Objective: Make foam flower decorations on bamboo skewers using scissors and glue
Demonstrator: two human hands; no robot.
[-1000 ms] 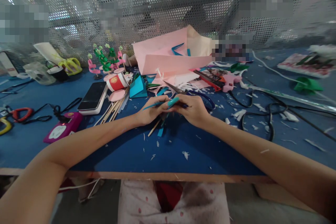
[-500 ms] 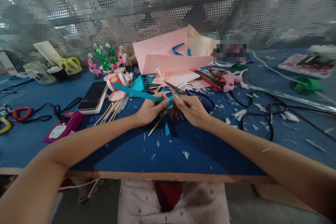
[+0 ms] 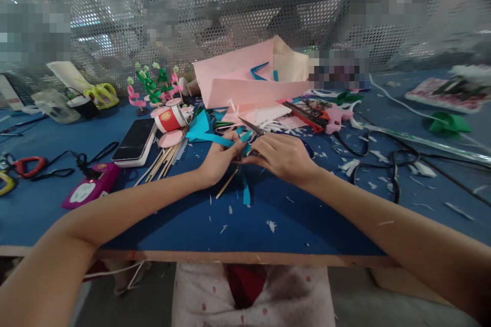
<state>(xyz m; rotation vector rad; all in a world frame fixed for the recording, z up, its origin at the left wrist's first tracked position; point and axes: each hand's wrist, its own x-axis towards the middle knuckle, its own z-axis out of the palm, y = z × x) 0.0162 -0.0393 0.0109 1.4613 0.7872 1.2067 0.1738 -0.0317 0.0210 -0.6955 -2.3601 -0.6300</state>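
Observation:
Blue paper strips run through my closed left hand; one blue strip sticks out to the left, and another strip end hangs below the fingers. My right hand meets the left, its fingers closed at the strip's middle, with its fingertips partly hidden. A thin wooden stick slants down beneath the hands; I cannot tell whether it is held. Just behind my right hand lie scissors, blades pointing up-left, their dark blue handles mostly covered by the hand.
Pink paper stands behind the hands. A red-and-white paper cup, wooden sticks, a black-and-white device and a purple box lie left. A pink glue gun and black cable lie right.
The blue strip came out long to the left of my left hand, then bent lower. The hanging end grew longer. My right hand turned over and moved slightly, its back now facing up.

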